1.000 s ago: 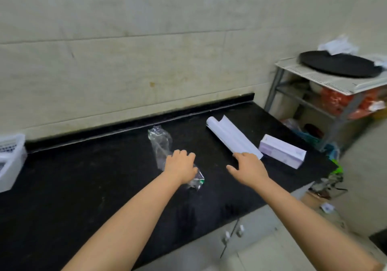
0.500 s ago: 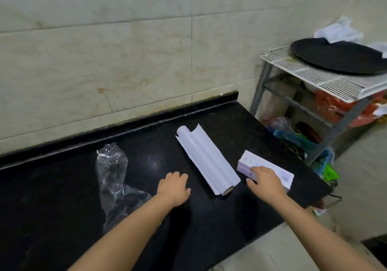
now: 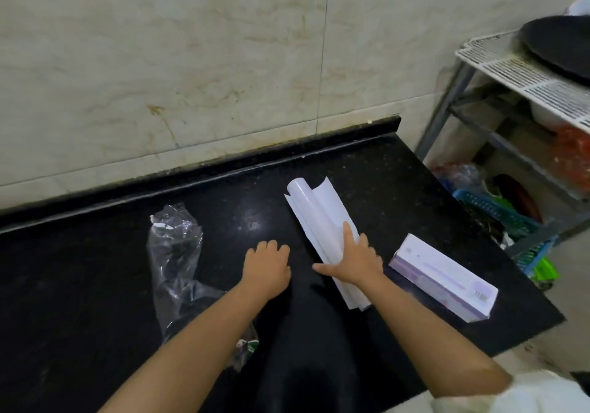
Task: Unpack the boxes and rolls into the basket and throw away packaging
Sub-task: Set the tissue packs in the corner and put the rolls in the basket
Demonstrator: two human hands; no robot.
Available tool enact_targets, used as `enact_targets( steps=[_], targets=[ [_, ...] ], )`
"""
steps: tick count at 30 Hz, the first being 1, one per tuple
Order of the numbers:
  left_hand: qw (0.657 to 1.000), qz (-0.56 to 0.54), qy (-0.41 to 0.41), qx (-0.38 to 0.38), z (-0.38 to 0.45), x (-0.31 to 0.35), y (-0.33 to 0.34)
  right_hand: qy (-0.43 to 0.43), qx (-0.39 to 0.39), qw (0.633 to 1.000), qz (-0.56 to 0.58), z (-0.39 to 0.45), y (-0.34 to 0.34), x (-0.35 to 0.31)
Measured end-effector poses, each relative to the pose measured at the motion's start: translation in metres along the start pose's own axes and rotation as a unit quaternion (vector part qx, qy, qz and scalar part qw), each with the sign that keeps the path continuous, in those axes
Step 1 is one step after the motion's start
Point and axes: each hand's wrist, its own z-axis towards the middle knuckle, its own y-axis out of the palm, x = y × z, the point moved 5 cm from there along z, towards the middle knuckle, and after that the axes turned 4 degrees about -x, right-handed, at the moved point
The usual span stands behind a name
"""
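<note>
Half a second ago the right hand (image 3: 352, 261) sat on the end of the white box (image 3: 443, 277); now it has crossed to the white roll (image 3: 322, 224) and lies over the roll's near half, while the left hand (image 3: 266, 264) has barely shifted. The right hand's fingers (image 3: 348, 235) spread fairly wide across the top of the roll, thumb stretched out to the left onto the black worktop (image 3: 95, 285); whether they have closed around the roll cannot be told, since they only seem to press on it. The left hand rests knuckles-up on the worktop just left of the roll, its fingers loosely curled and holding nothing. The roll lies diagonally, its loose sheet edge lifted at the far end, and the box lies just right of it, apart from the hand. Left of the roll, past the left hand, lies the crumpled clear plastic wrapper (image 3: 174, 253), its lower part hidden under the left forearm. Far right of the roll stands a wire rack (image 3: 523, 77), cut off by the frame edge, its lower contents a blur. No basket is in view.
</note>
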Motion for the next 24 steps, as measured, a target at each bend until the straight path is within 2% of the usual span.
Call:
enact_targets(
  steps=[5,10,15,19,24],
  targets=[
    [0.993,-0.051,-0.105,0.029,-0.02,-0.031,0.004,-0.025,0.081,0.995,-0.06,0.004,0.01,-0.033],
    [0.98,-0.076,-0.18,0.047,-0.039,-0.046,0.011,-0.014,0.11,0.991,-0.08,0.008,0.011,-0.029],
    [0.965,-0.11,-0.231,0.065,-0.068,-0.053,0.025,-0.062,0.067,0.996,-0.014,0.014,-0.002,-0.018],
    [0.947,-0.155,-0.262,0.102,-0.099,-0.062,0.033,-0.152,0.025,0.988,0.034,-0.01,-0.008,-0.043],
    [0.919,-0.182,-0.316,0.152,-0.159,-0.105,0.042,-0.33,-0.026,0.943,0.032,-0.08,0.021,-0.135]
  ],
)
